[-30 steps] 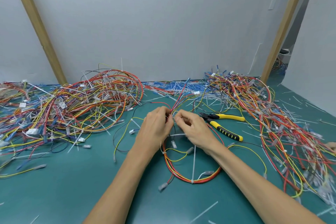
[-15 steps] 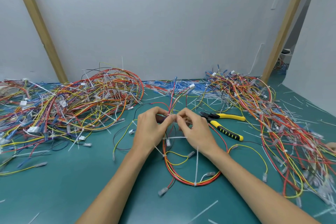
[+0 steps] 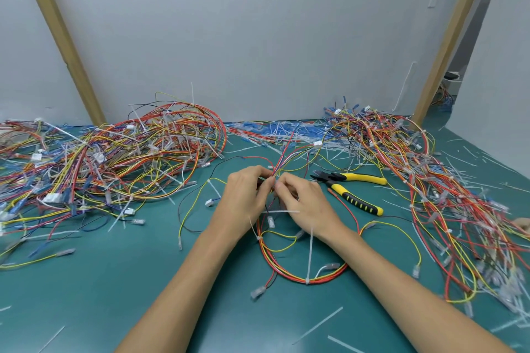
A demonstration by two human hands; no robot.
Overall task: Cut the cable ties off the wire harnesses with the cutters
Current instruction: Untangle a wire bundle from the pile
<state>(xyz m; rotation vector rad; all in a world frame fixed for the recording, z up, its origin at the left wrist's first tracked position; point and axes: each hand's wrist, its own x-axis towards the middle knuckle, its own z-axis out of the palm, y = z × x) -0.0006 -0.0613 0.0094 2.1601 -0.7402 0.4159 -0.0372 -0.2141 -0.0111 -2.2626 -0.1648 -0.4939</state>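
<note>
A looped wire harness [image 3: 301,275] of red, orange and yellow wires lies on the green mat in front of me, with white cable ties [image 3: 310,255] still round it. My left hand [image 3: 246,198] and my right hand [image 3: 304,203] meet at the top of the loop and both pinch the bundle there, fingertips almost touching. The exact spot they pinch is hidden by the fingers. The cutters [image 3: 351,189], with yellow and black handles, lie on the mat just right of my right hand, untouched.
A large tangle of harnesses [image 3: 114,163] fills the left of the mat, another pile [image 3: 447,198] runs down the right side. Cut tie scraps [image 3: 275,129] lie along the back wall and scattered near me. Two wooden posts [image 3: 60,37] lean against the wall.
Both hands have shifted slightly up and away from me along the bundle, still pinching it. The cutters have not moved.
</note>
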